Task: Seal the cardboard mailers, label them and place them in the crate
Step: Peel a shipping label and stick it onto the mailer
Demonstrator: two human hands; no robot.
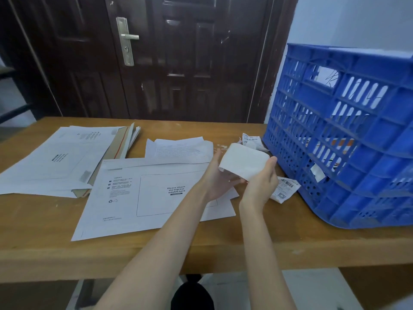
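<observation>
Together, both hands (237, 175) around curled label (243, 163).

We see a white cardboard mailer (154, 195) lying flat mid-desk, printed face up with its waybill box showing. A loose stack of mailers (58, 162) lies at the desk's left edge, one brown inner face exposed. A curled white label sheet (243, 163) is held above the desk. The blue slotted crate (348, 139) stands at the right edge, mailers visible through its slots.
</observation>
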